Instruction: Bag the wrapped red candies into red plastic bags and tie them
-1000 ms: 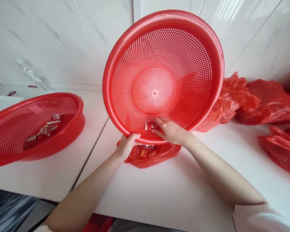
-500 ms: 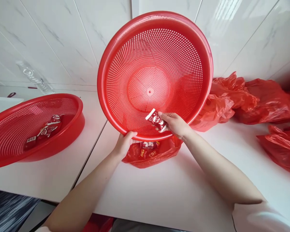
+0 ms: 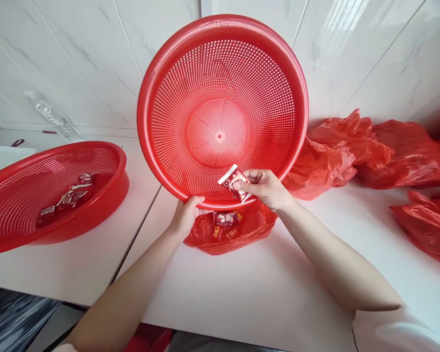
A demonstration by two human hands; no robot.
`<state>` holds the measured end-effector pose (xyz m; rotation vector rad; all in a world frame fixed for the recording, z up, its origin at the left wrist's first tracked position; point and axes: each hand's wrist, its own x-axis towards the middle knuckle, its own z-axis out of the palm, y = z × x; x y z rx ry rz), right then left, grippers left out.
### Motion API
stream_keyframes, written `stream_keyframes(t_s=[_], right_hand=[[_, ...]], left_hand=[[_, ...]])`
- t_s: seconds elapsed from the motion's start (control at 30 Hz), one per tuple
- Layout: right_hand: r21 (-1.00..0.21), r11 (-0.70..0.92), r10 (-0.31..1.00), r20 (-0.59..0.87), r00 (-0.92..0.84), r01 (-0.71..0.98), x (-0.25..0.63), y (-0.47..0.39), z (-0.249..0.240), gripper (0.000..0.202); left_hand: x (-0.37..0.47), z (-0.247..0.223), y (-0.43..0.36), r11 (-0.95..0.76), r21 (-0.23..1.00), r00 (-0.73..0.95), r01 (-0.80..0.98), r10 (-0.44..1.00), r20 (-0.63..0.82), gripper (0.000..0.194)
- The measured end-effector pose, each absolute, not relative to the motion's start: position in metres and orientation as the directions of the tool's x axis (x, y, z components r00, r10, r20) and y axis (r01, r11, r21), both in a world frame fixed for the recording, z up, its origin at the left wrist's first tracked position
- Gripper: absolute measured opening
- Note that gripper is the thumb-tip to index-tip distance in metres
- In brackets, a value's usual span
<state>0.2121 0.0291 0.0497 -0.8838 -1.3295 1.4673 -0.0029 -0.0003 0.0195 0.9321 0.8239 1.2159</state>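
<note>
A large red plastic colander basket [image 3: 220,68] is tilted up with its inside facing me. My left hand [image 3: 186,215] is closed on its lower left rim, thumb over the edge. My right hand [image 3: 266,188] pinches a small red and white snack packet [image 3: 238,182] in front of the basket's lower rim. Beneath that rim lies an open red plastic bag [image 3: 220,247]. Inside the bag are several wrapped packets [image 3: 225,218], one dark red with white print and others with yellow print. The basket hides the bag's rear part.
To the left, another red basket [image 3: 110,205] leans on the white table [image 3: 212,293] with several snack packets [image 3: 73,195] in it. A clear plastic bottle [image 3: 51,115] lies by the tiled wall. Red plastic bags [image 3: 410,151] sit along the right side.
The basket has shifted a little to the left, showing more of the bag's packets. My right thumb has moved across the front of the held packet.
</note>
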Motion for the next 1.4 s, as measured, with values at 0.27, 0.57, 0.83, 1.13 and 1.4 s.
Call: stream_keyframes(t_s=[0.27,0.57,0.83,1.13,1.4], right_hand=[[-0.869,-0.2,0.942,-0.044,-0.332,-0.452,0.207,0.023,0.061,0.034],[-0.904,-0.074,0.962,0.047,-0.271,-0.421,0.203,0.02,0.056,0.026],[-0.857,-0.194,0.939,-0.021,-0.344,-0.477,0.201,0.017,0.062,0.027],[-0.908,-0.068,0.941,0.079,-0.329,-0.413,0.202,0.016,0.052,0.022],[-0.897,-0.085,0.966,0.032,-0.256,-0.433,0.199,0.013,0.058,0.025]], left_hand=[[-0.005,0.02,0.003,0.056,0.902,0.143,-0.429,0.99,0.007,0.042],[-0.002,0.022,0.001,0.091,0.905,0.162,-0.416,0.986,-0.025,0.038],[0.0,0.024,0.0,0.111,0.912,0.163,-0.396,0.985,-0.049,0.04],[-0.001,0.022,0.001,0.117,0.914,0.168,-0.388,0.984,-0.054,0.041],[0.0,0.024,0.0,0.124,0.916,0.151,-0.382,0.986,-0.07,0.042]])
